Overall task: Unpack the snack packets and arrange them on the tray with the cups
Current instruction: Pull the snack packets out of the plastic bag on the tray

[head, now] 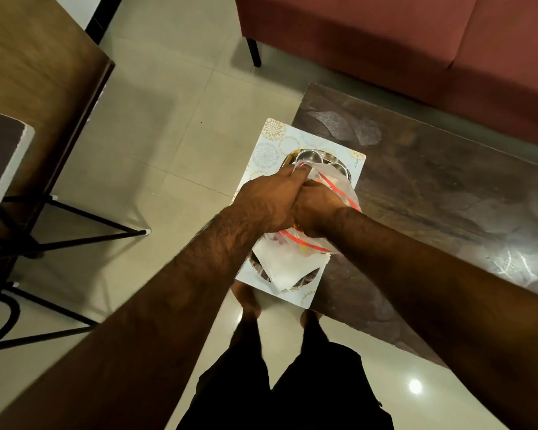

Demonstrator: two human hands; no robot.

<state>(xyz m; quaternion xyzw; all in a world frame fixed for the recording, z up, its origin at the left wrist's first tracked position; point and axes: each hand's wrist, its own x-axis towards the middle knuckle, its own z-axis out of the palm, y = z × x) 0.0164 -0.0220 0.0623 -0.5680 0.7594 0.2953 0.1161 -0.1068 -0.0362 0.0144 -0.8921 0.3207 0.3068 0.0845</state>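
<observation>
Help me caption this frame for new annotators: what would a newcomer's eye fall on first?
Two bare hands meet mid-frame: the left hand and the right hand together grip a clear plastic bag with red stripes. Beneath them sits a white patterned tray holding steel cups, at the left edge of a dark wooden table. A red sofa fills the top right.
</observation>
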